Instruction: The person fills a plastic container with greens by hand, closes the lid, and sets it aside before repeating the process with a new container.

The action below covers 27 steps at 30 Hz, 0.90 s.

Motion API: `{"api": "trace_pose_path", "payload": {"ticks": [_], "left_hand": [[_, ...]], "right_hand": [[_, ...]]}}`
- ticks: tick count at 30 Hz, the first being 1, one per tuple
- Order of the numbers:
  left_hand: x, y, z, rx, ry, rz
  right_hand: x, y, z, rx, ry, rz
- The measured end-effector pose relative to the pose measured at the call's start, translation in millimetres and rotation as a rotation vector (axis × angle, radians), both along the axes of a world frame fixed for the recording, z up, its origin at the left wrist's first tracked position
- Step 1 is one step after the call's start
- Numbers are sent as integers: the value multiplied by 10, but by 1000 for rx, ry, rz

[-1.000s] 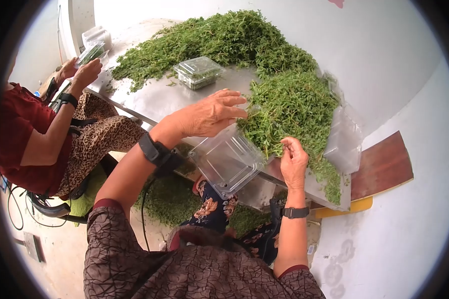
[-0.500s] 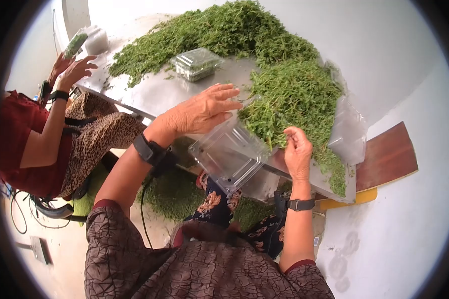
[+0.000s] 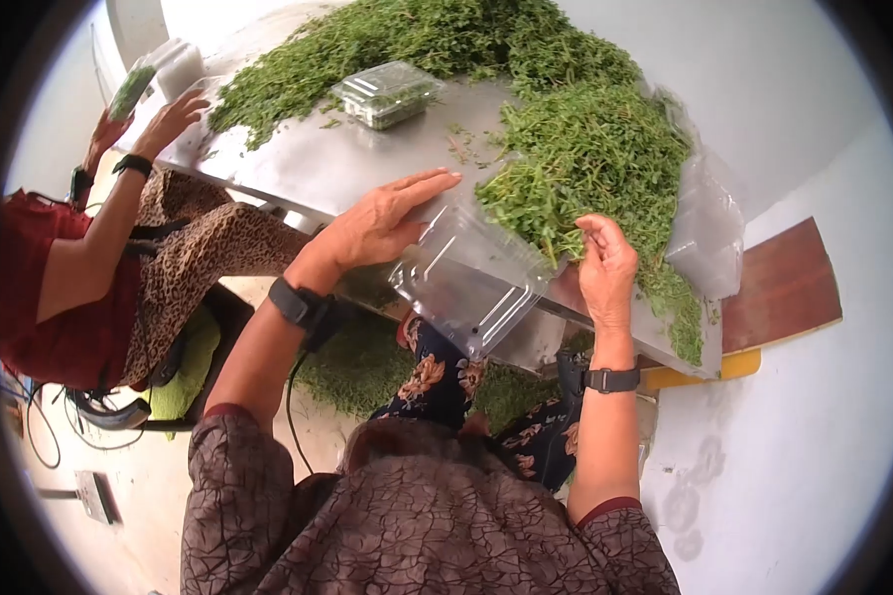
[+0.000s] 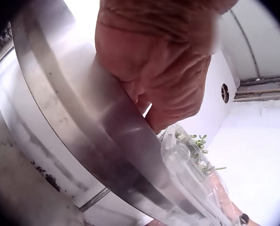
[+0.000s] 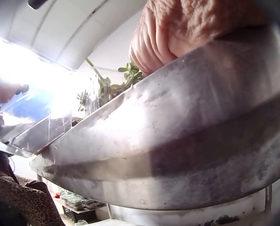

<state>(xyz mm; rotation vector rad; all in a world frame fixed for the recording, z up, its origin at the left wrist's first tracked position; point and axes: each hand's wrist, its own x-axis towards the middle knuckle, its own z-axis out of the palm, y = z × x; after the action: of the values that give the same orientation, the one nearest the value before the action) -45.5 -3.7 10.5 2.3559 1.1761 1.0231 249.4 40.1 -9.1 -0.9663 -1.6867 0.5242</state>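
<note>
A clear plastic clamshell box point(image 3: 471, 283) lies open at the table's near edge, its lid hanging over toward my lap. Green sprigs point(image 4: 201, 157) show inside its far part in the left wrist view. My left hand point(image 3: 382, 223) is at the box's left side, fingers extended and thumb close to the plastic. At the near edge of a big heap of leafy greens point(image 3: 595, 149), my right hand point(image 3: 608, 263) has its fingers curled and pinches some stems. Its fingertips are hidden in the right wrist view, where leaves point(image 5: 128, 75) poke out beside the hand.
A closed clamshell of greens point(image 3: 387, 94) stands on the metal table point(image 3: 456, 119). Stacked clear boxes point(image 3: 706, 233) are at the right, beside a brown board point(image 3: 779, 283). On the left sits another person point(image 3: 69, 288), holding up a box of greens point(image 3: 131, 91).
My left hand has drawn back a little to the left, away from the greens. My right hand has moved slightly farther over the table edge. The other person's hands have shifted around their box.
</note>
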Motion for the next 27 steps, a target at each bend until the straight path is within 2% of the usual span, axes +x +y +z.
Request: {"api": "trace_pose_path", "payload": {"ticks": [6,14,20,27], "left_hand": [[46,-48,-31,17,-8,128],[69,-41,-38,13,-32,122],[46,-36,-70,66,45,157],[35,-55,-80,52,14,144]], "right_hand": [[-16,-88,78,-20,10,-63],[-7,-72,47,-34,185,-87],[2,-60,31,-9,109,-149],[-1,-118,56,9,118,-137]]}}
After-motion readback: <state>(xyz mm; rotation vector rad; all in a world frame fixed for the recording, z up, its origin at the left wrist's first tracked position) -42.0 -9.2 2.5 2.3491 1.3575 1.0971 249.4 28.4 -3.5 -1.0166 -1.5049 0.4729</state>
